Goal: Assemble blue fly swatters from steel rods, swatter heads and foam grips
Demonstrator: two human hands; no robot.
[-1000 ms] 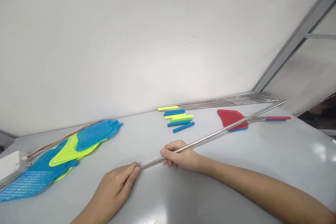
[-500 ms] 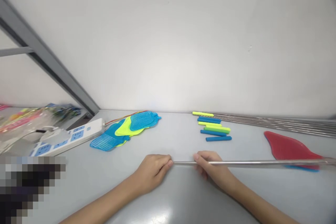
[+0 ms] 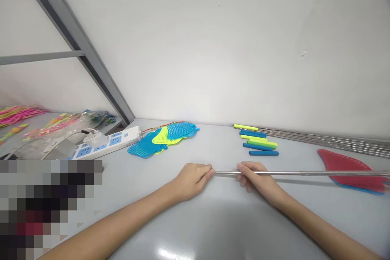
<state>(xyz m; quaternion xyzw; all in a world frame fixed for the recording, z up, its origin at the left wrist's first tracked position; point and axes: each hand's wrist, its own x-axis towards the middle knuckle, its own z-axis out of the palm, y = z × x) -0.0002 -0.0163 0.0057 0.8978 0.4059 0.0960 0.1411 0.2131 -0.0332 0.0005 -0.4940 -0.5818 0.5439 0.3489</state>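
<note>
A thin metal telescopic rod [image 3: 292, 173] runs level across the view and past the right edge. My left hand [image 3: 193, 179] is closed over its left end, which is hidden in the fingers. Just to the right, my right hand [image 3: 260, 178] pinches the rod between thumb and fingers. Under the rod's right part lies a red mesh fly swatter head [image 3: 344, 161] with a blue one [image 3: 355, 187] beneath it. Beyond my right hand lie several coloured tube-shaped grips, among them a blue grip [image 3: 263, 153] and a yellow one [image 3: 246, 127] on a rod end.
Blue and yellow mesh swatter heads [image 3: 144, 145] overlap at the back left. A white power strip [image 3: 122, 140] with plugs and cords lies left of them. More metal rods [image 3: 319, 137] lie along the wall. Bagged colourful items [image 3: 73, 120] sit beyond a grey frame post [image 3: 88, 57]. A pixelated patch covers the lower left.
The whole view has shifted, so the table's things appear farther right and slightly higher. Both hands keep their hold on the rod, with about the same gap between them.
</note>
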